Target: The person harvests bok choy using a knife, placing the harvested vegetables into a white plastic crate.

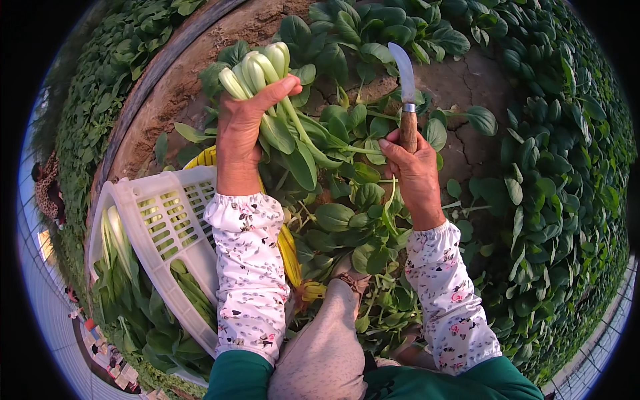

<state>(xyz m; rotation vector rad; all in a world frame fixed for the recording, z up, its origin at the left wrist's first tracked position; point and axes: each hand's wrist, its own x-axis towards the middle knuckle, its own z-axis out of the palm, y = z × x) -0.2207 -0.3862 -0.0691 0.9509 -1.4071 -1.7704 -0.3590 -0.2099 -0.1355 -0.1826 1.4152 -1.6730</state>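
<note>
My left hand (245,125) grips a bunch of leafy greens with pale cut stems (257,70), stem ends up and leaves hanging to the right. In my right hand (412,165) is a curved knife with a wooden handle (409,127), its blade pointing up. A leaf stem runs to the fingers of that hand, and a thin stalk hangs just below it; whether both are pinched is unclear. Loose leaves (335,217) lie on the soil beneath and between my hands. Left of my left forearm stands a white slotted plastic basket (127,200) holding more greens (150,310).
Growing leafy plants (550,165) fill the right side and the top. Cracked soil (450,85) shows ahead. A yellow bag (289,255) lies beside the basket. A dark hose or edging (130,105) curves along the left. Another person (47,187) is at the far left.
</note>
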